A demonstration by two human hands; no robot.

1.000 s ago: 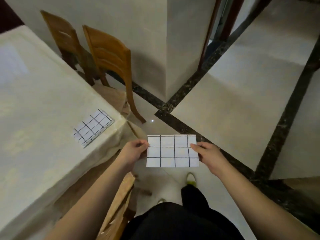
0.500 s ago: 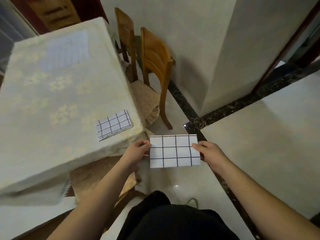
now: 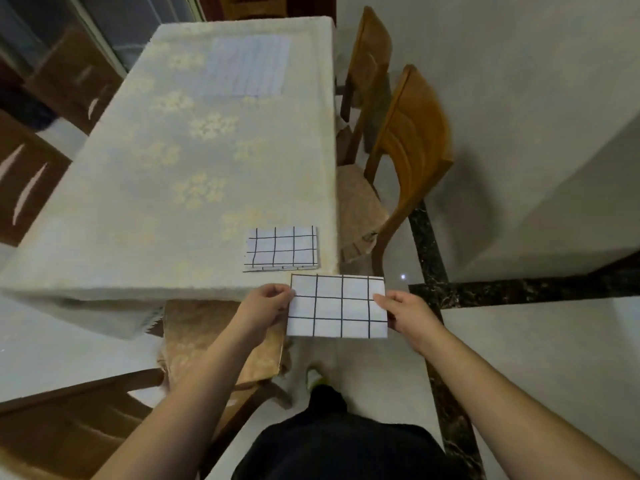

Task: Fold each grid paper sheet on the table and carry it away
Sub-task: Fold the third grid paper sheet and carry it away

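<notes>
Both hands hold one folded white paper sheet ruled with a black grid (image 3: pixel 337 306) in the air, level and face up, just off the near right corner of the desk. The left hand (image 3: pixel 268 306) pinches the sheet's left edge, thumb on top and fingers (image 3: pixel 282 291) curled beneath. The right hand (image 3: pixel 410 315) pinches the right edge in the same manner, thumb lying along the top face. The sheet hangs above the pale tiled floor (image 3: pixel 536 358), clear of the desk.

Just beyond the left fingers, a second folded white grid paper sheet (image 3: pixel 281 248) lies flat on the rectangular desk covered with a cream floral cloth (image 3: pixel 166 174), close to its near right corner. Well beyond both hands, near the desk's far end, a larger pale sheet with faint lines (image 3: pixel 247 69) lies flat; blur hides its pattern.

To the right of that desk, beyond the right fingers, two brown wooden chairs (image 3: pixel 412 147) stand against a light wall. Below the left forearm sits a cushioned wooden chair (image 3: pixel 221 344).
</notes>
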